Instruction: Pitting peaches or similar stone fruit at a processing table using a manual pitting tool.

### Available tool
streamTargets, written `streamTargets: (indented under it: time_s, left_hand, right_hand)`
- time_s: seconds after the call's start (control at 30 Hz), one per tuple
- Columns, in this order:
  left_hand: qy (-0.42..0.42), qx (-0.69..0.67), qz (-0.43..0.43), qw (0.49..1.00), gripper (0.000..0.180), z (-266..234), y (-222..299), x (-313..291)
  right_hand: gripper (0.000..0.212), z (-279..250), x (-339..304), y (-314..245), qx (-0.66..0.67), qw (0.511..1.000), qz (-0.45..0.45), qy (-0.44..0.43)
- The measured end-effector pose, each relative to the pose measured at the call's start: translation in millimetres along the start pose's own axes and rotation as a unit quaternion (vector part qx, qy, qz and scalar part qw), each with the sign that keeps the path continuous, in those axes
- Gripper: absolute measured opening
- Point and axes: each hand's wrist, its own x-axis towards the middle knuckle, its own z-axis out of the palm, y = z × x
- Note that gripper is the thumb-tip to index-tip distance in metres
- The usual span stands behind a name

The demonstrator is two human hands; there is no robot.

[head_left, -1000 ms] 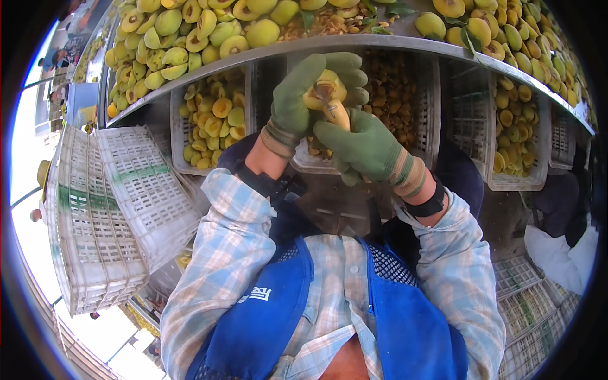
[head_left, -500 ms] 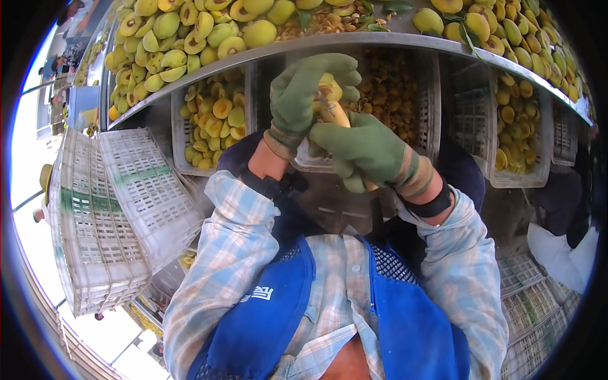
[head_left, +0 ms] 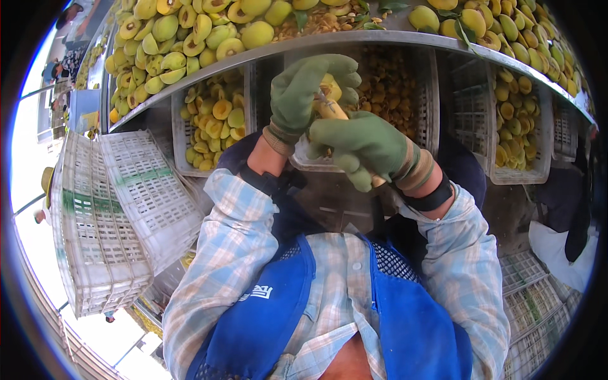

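Left hand (head_left: 296, 94), curled round fruit (head_left: 330, 88), twelve o'clock; right hand (head_left: 368, 144), clamped on tool (head_left: 332, 111); a slip could jab the former.

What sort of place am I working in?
Likely a fruit-processing workstation: yellow-green fruit heaped on a metal-edged table, with cut halves in plastic crates below its edge.

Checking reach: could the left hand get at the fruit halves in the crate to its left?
Probably yes: the left hand is close and the crate looks open-topped, with nothing visible blocking those fruit halves, though the metal table edge hides the far end and the hand holds a fruit.
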Motion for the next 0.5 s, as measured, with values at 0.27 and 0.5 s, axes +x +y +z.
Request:
streamTargets:
  time_s: [0.27,0.5]
  left_hand:
    - [0.008,0.019,0.017,1.0,0.035,7.7,2.9,-1.9]
    - [0.047,-0.036,0.092,0.994,0.038,6.0,-20.2,6.3]
  right_hand:
    - [0.04,-11.6,14.1,19.0,0.271,0.934,-0.02,-0.232]
    - [0.054,-11.1,36.6,41.8,0.485,0.763,-0.027,-0.426]
